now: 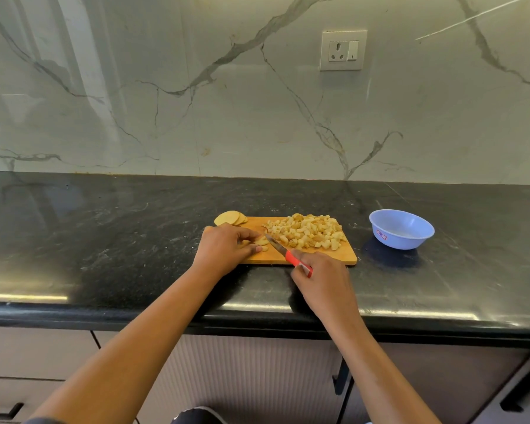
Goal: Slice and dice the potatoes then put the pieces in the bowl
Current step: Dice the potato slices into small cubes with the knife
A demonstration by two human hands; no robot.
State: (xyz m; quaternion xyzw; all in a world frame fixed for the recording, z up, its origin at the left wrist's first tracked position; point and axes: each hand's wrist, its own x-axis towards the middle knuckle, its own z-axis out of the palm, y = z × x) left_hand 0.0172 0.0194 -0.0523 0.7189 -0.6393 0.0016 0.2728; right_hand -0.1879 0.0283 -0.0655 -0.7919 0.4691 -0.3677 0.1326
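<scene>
Red knife (278, 247) in right hand (322, 281) touches potato slice (261, 240).

Wall (257, 117): pale glossy marble-look slab, grey veined, with soft vertical reflections far up and left of the left hand (224, 249); one white socket plate with switch (343, 50) high above the right hand (325, 280). Surface (104, 240): black polished stone, faintly mottled, its rounded front edge nearer than both hands and streaked with long bright highlights. Below the hands: pale cabinet fronts (257, 371), one ribbed, with dark recessed handles (516, 393).
</scene>
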